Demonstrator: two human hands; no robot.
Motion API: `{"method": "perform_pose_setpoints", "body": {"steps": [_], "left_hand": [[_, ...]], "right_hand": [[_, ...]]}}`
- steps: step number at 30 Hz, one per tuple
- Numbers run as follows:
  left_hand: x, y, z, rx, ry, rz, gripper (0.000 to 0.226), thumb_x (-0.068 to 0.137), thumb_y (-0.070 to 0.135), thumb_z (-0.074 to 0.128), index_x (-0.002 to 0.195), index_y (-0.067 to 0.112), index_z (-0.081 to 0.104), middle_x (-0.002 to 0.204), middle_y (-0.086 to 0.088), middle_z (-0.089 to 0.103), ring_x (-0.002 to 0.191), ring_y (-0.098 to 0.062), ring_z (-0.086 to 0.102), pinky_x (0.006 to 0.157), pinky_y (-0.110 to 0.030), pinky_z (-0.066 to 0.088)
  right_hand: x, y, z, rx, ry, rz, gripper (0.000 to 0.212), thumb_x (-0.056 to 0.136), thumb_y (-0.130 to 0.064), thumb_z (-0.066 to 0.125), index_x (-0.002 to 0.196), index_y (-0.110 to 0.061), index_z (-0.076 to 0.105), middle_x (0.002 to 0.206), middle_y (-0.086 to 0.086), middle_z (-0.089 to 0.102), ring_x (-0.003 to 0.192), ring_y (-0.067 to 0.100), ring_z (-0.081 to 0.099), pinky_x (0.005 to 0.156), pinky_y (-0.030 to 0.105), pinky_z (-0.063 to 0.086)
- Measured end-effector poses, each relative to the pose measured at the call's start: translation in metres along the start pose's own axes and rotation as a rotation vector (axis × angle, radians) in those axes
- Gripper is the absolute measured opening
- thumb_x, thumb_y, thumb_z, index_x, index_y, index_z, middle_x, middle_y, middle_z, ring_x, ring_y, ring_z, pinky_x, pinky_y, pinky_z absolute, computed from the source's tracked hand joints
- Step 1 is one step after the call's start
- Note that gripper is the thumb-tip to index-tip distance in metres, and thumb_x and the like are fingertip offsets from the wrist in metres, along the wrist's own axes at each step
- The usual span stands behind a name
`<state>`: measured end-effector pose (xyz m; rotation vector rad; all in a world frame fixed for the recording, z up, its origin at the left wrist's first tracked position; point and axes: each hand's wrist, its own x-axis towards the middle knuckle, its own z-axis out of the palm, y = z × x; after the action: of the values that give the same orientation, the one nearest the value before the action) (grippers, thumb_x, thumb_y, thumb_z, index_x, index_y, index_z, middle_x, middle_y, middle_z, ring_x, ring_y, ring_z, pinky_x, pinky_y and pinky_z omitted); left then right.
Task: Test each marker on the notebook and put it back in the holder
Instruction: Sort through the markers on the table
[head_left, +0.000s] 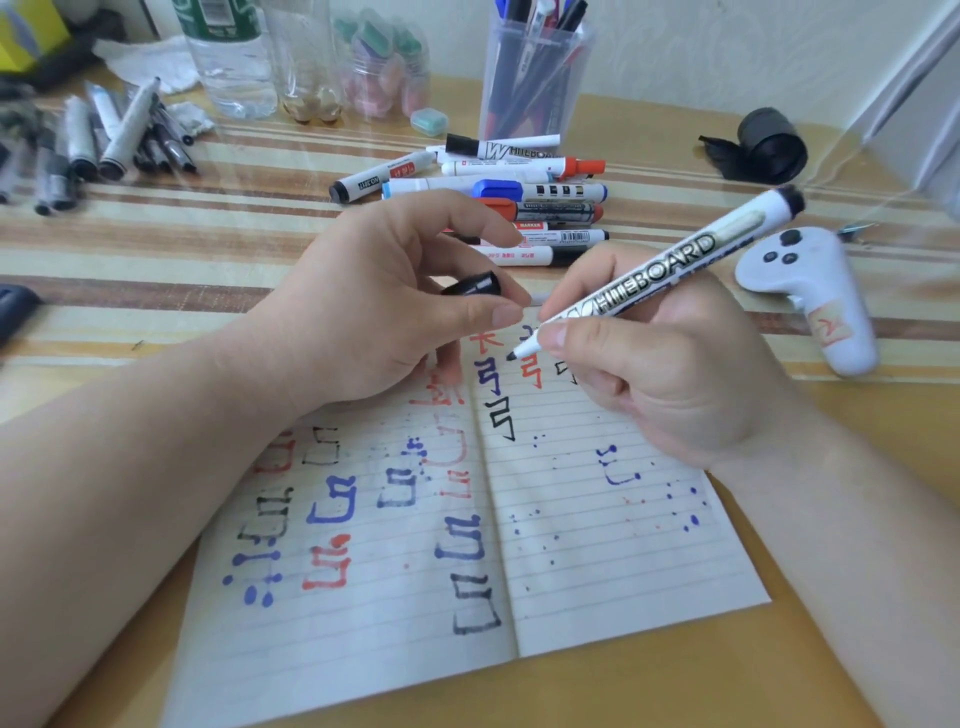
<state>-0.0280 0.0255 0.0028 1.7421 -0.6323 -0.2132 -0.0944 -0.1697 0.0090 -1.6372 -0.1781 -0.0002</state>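
Observation:
An open lined notebook (597, 561) lies in front of me, covered with black, blue and red test marks. My right hand (670, 374) grips an uncapped black whiteboard marker (660, 267), its tip just above the top of the right page. My left hand (384, 312) pinches the marker's black cap (475, 285) above the notebook's top edge. A clear plastic holder (535, 78) with several pens stands at the back. A pile of whiteboard markers (509, 192) lies on the table between the holder and my hands.
A second heap of grey and black markers (98, 145) lies at the far left. Clear plastic bottles (234, 62) stand at the back. A white game controller (810, 296) lies at the right, with a black roll (769, 145) behind it.

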Motion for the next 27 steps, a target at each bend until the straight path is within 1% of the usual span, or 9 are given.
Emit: {"method": "perform_pose_setpoints", "body": {"steps": [2, 4, 6, 9, 14, 17, 20, 23, 27], "left_hand": [[-0.0010, 0.0024, -0.0006, 0.003, -0.027, -0.019, 0.036, 0.079, 0.008, 0.082, 0.105, 0.024, 0.064, 0.092, 0.001, 0.080, 0.048, -0.014, 0.065, 0.045, -0.025, 0.051], [-0.0027, 0.0049, 0.0006, -0.022, -0.075, -0.068, 0.039, 0.081, -0.002, 0.079, 0.108, 0.022, 0.063, 0.092, 0.001, 0.080, 0.050, -0.024, 0.068, 0.045, -0.033, 0.055], [-0.0046, 0.0069, 0.0027, -0.033, -0.108, -0.114, 0.039, 0.082, -0.004, 0.077, 0.108, 0.021, 0.062, 0.091, 0.001, 0.080, 0.052, -0.029, 0.068, 0.045, -0.034, 0.055], [-0.0059, 0.0084, 0.0044, -0.049, -0.114, -0.144, 0.036, 0.082, -0.002, 0.078, 0.105, 0.022, 0.063, 0.092, 0.001, 0.080, 0.052, -0.029, 0.067, 0.046, -0.027, 0.051], [-0.0056, 0.0095, 0.0053, -0.026, -0.119, -0.140, 0.032, 0.081, -0.001, 0.078, 0.101, 0.018, 0.062, 0.091, 0.001, 0.080, 0.050, -0.026, 0.067, 0.043, -0.025, 0.049], [-0.0065, 0.0102, 0.0061, 0.025, -0.127, -0.118, 0.028, 0.080, 0.003, 0.079, 0.095, 0.016, 0.060, 0.090, 0.003, 0.080, 0.052, -0.026, 0.070, 0.042, -0.029, 0.053], [-0.0075, 0.0102, 0.0063, 0.019, -0.129, -0.069, 0.025, 0.078, 0.013, 0.080, 0.091, 0.009, 0.059, 0.083, -0.004, 0.079, 0.053, -0.029, 0.071, 0.043, -0.031, 0.053], [-0.0054, 0.0082, 0.0031, -0.068, -0.088, -0.019, 0.026, 0.072, 0.020, 0.080, 0.088, 0.004, 0.066, 0.075, -0.011, 0.076, 0.044, -0.027, 0.063, 0.041, -0.028, 0.049], [-0.0035, 0.0076, 0.0002, -0.159, -0.086, 0.042, 0.020, 0.076, 0.023, 0.077, 0.089, 0.008, 0.077, 0.075, -0.023, 0.071, 0.038, -0.017, 0.047, 0.038, -0.021, 0.040]], "right_hand": [[0.0013, 0.0005, -0.0009, 0.063, 0.071, -0.023, 0.004, 0.076, 0.000, 0.062, 0.074, -0.003, 0.060, 0.046, 0.009, 0.034, 0.039, 0.016, 0.026, 0.044, 0.018, 0.023], [0.0018, 0.0006, -0.0027, 0.108, 0.132, -0.039, 0.005, 0.076, -0.001, 0.059, 0.071, -0.001, 0.058, 0.049, 0.010, 0.033, 0.044, 0.016, 0.024, 0.044, 0.018, 0.022], [0.0013, 0.0009, -0.0040, 0.130, 0.171, -0.053, 0.008, 0.077, -0.004, 0.057, 0.071, 0.001, 0.055, 0.052, 0.012, 0.035, 0.047, 0.018, 0.027, 0.044, 0.017, 0.024], [0.0006, 0.0003, -0.0036, 0.124, 0.184, -0.072, 0.009, 0.078, -0.006, 0.057, 0.072, 0.001, 0.056, 0.053, 0.014, 0.037, 0.048, 0.019, 0.031, 0.045, 0.017, 0.025], [-0.0004, -0.0004, -0.0016, 0.132, 0.150, -0.077, 0.007, 0.079, -0.005, 0.058, 0.073, -0.007, 0.062, 0.054, 0.014, 0.042, 0.047, 0.019, 0.034, 0.044, 0.017, 0.027], [-0.0017, -0.0006, -0.0007, 0.100, 0.123, -0.062, 0.001, 0.079, -0.008, 0.062, 0.079, -0.008, 0.062, 0.056, 0.013, 0.048, 0.048, 0.021, 0.040, 0.042, 0.018, 0.029], [-0.0019, 0.0000, 0.0009, 0.068, 0.083, -0.066, 0.005, 0.081, -0.008, 0.068, 0.083, -0.007, 0.063, 0.062, 0.014, 0.060, 0.050, 0.021, 0.050, 0.041, 0.019, 0.031], [-0.0014, -0.0017, -0.0004, 0.105, 0.056, -0.035, 0.005, 0.081, -0.010, 0.072, 0.085, -0.011, 0.070, 0.065, 0.012, 0.065, 0.052, 0.019, 0.054, 0.040, 0.020, 0.031], [-0.0008, -0.0016, -0.0040, 0.135, 0.045, -0.014, 0.012, 0.080, -0.015, 0.075, 0.092, -0.016, 0.077, 0.058, 0.007, 0.054, 0.051, 0.016, 0.045, 0.042, 0.020, 0.030]]}}
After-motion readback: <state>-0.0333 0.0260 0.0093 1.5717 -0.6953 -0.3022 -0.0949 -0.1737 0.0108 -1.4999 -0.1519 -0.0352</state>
